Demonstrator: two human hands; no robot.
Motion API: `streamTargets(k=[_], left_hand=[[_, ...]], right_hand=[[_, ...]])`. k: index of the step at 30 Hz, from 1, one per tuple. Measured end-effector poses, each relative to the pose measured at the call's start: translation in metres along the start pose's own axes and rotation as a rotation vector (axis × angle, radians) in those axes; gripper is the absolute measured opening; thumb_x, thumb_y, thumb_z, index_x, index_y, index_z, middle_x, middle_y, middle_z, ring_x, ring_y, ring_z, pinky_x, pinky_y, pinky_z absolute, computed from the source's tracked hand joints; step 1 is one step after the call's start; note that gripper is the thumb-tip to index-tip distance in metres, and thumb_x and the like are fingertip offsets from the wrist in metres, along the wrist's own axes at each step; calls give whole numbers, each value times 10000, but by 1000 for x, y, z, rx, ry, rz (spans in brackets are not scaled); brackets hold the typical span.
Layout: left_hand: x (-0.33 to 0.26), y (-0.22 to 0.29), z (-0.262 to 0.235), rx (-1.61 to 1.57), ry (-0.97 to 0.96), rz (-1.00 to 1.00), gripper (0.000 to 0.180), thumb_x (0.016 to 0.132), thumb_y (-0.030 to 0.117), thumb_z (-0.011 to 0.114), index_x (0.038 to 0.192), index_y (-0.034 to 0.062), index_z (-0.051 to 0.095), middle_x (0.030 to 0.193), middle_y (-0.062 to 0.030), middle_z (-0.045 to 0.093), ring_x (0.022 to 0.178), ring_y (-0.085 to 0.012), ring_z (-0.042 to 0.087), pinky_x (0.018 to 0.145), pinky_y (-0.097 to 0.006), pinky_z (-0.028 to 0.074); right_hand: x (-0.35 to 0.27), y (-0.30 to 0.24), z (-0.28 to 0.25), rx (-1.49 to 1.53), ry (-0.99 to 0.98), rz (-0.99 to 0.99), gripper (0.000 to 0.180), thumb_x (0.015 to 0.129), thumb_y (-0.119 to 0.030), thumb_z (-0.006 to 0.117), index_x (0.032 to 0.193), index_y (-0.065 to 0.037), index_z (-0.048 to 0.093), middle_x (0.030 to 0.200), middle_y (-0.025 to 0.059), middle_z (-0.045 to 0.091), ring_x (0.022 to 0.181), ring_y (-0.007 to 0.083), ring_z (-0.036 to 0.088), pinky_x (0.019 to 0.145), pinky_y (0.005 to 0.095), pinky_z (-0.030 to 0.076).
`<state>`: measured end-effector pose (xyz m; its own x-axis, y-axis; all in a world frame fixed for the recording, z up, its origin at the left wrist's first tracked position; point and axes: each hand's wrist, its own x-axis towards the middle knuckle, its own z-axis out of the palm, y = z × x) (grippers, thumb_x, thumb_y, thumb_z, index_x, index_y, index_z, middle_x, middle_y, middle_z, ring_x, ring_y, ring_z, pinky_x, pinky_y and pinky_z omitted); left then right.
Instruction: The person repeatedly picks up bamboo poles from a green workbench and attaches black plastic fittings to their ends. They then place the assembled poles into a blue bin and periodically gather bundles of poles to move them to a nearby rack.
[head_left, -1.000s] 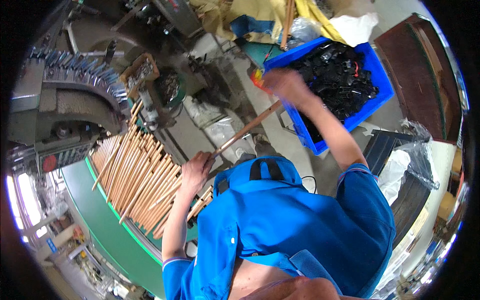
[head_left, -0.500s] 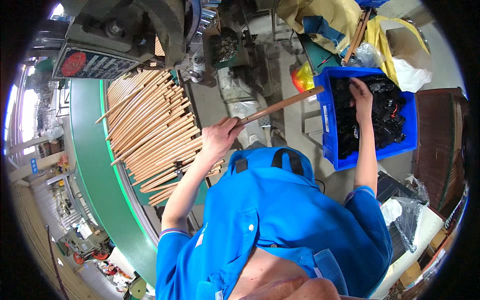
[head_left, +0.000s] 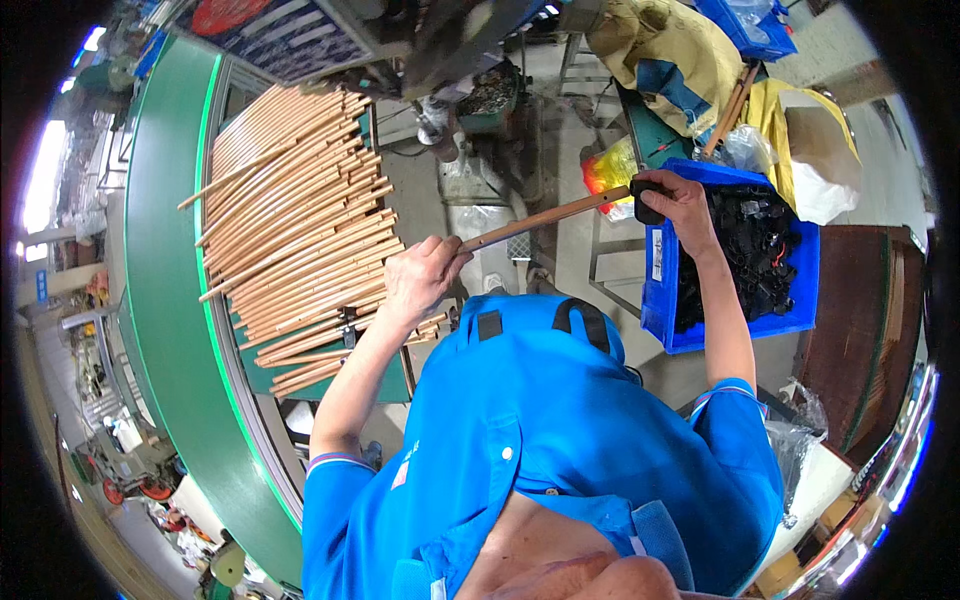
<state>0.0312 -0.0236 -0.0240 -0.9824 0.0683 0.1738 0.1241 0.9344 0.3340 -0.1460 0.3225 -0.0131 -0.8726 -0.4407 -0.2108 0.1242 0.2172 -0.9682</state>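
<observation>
My left hand point(head_left: 422, 282) is closed around one end of a brown wooden stick point(head_left: 545, 217) with small holes along it. The stick slants up to the right in front of me. At its far end, my right hand point(head_left: 680, 208) pinches a black part point(head_left: 648, 202), which looks like a plastic fitting, against the stick's tip. Whether the tip sits inside the part or only touches it, I cannot tell. Below and beside that hand is a blue bin point(head_left: 732, 335) filled with loose black parts point(head_left: 745, 250).
Many similar sticks point(head_left: 300, 220) lie in a pile at the left, beside a green conveyor belt point(head_left: 165, 250). Heavy machinery point(head_left: 290, 35) stands at the top left. Yellow and tan bags point(head_left: 670, 60) lie beyond the bin; a dark brown panel point(head_left: 860, 330) is at the right.
My right hand has come up out of the bin with a black part and brought it to the stick's far end. My left hand still grips the stick, slightly farther left.
</observation>
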Motion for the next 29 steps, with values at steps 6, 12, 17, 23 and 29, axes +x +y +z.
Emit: streamTargets(k=[6, 12, 17, 23, 29], left_hand=[[-11, -12, -8, 13, 102, -1, 186, 804, 269, 699, 884, 117, 628, 670, -40, 514, 583, -209, 582, 478, -336, 444], [-11, -17, -14, 65, 155, 48, 211, 799, 305, 698, 862, 122, 613, 668, -24, 509, 585, -191, 578, 478, -323, 447], [-17, -31, -16, 57, 166, -6, 206, 815, 290, 687, 908, 123, 612, 671, -32, 513, 569, -201, 574, 474, -329, 446], [-20, -49, -24, 47, 116, 124, 188, 827, 257, 685, 893, 98, 610, 671, -38, 518, 570, -216, 576, 466, -342, 445], [6, -49, -41, 119, 19, 197, 235, 858, 353, 633, 816, 126, 590, 680, -30, 537, 611, -233, 603, 468, -366, 449]], right_hand=[[12, -4, 22, -144, -60, -29, 306, 815, -110, 682, 1082, 35, 643, 926, 45, 672, 826, 82, 587, 764, 232, 479], [23, -4, 34, -60, -39, 55, 251, 833, -41, 614, 1069, 38, 645, 937, 30, 655, 837, 77, 585, 771, 218, 460], [22, -7, 40, 86, 29, -36, 268, 843, -67, 633, 1095, 20, 650, 951, 38, 671, 851, 91, 585, 806, 231, 450], [39, -29, 54, -168, -268, -23, 254, 792, -88, 683, 1025, 9, 662, 909, 22, 663, 864, 92, 579, 807, 232, 439], [66, -28, 79, -308, -781, 182, 371, 706, -213, 763, 1000, -21, 642, 842, 13, 654, 762, 85, 602, 718, 218, 477]])
